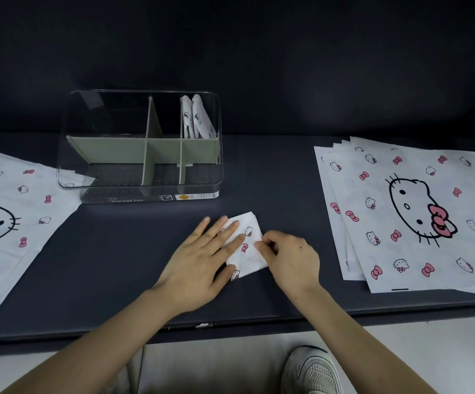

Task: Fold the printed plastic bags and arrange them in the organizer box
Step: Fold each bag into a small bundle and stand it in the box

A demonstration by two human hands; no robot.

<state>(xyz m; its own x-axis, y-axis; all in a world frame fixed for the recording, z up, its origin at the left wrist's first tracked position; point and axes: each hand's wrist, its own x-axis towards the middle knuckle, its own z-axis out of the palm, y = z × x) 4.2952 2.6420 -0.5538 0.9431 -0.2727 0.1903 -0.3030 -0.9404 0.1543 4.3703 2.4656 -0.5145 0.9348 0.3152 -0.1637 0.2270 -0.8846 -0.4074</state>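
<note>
Pressing my left hand [202, 260] flat on the folded bag [247, 245], fingers straight and spread, I pinch its right edge with my right hand [290, 257]. Beyond stands the clear organizer box [134, 186], two stored bags [196, 118] upright in its far right compartment.

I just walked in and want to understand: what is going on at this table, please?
A person is folding a small printed bag on the dark table. The left hand presses flat on it, and the right hand pinches its right edge. Two folded bags already stand in the back right compartment of the clear organizer box. Unfolded bags lie flat in stacks at the left and at the right.
</note>
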